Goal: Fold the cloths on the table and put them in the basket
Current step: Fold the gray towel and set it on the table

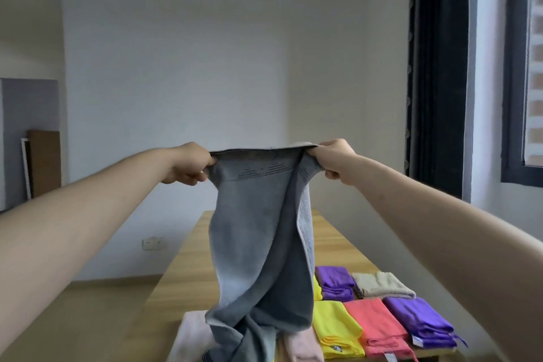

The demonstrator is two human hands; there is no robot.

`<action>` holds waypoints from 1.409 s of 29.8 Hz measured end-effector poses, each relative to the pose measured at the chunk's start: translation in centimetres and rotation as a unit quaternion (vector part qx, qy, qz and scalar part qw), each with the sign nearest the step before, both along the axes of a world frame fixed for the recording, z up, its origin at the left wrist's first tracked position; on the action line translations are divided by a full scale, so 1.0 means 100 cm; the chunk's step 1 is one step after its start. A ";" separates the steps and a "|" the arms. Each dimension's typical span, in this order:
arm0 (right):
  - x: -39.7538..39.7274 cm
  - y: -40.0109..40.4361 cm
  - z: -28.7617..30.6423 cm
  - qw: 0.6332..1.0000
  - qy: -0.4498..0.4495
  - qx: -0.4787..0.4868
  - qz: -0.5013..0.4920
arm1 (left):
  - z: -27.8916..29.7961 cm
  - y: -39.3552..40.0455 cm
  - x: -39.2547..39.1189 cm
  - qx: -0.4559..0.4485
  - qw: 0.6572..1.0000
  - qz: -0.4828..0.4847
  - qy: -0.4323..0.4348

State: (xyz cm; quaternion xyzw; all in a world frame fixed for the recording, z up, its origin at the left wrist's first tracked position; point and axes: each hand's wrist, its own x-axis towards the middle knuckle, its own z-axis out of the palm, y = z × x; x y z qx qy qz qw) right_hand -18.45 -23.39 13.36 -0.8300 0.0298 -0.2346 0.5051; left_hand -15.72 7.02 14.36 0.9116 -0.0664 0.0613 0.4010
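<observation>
The left hand (188,164) and right hand (332,160) each pinch a top corner of a grey towel (258,244), raised above a wooden counter (332,241). Folded purple, coral, yellow and beige cloths (379,306) lie right. White wall, dark curtain (437,67); labels unreadable.

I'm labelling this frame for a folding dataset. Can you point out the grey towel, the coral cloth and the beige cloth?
grey towel (252,232): head view, on its hanging middle panel.
coral cloth (376,325): head view, on its folded top face.
beige cloth (382,285): head view, on its fluffy top.
</observation>
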 end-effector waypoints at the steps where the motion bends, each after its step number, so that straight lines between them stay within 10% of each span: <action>1: 0.001 -0.003 0.001 1.000 0.011 0.011 0.000 | 0.001 -0.004 -0.001 -0.094 0.995 -0.012 0.010; 5: 0.005 -0.011 0.007 0.997 0.064 0.037 0.010 | 0.011 -0.020 0.003 -0.325 0.945 -0.035 -0.009; 20: 0.050 -0.024 0.061 0.931 -0.077 0.343 0.098 | 0.072 -0.058 0.057 -0.290 0.944 -0.060 -0.144; 42: 0.149 -0.036 0.235 0.935 -0.298 0.187 0.041 | 0.235 -0.085 0.157 -0.325 0.887 -0.046 -0.326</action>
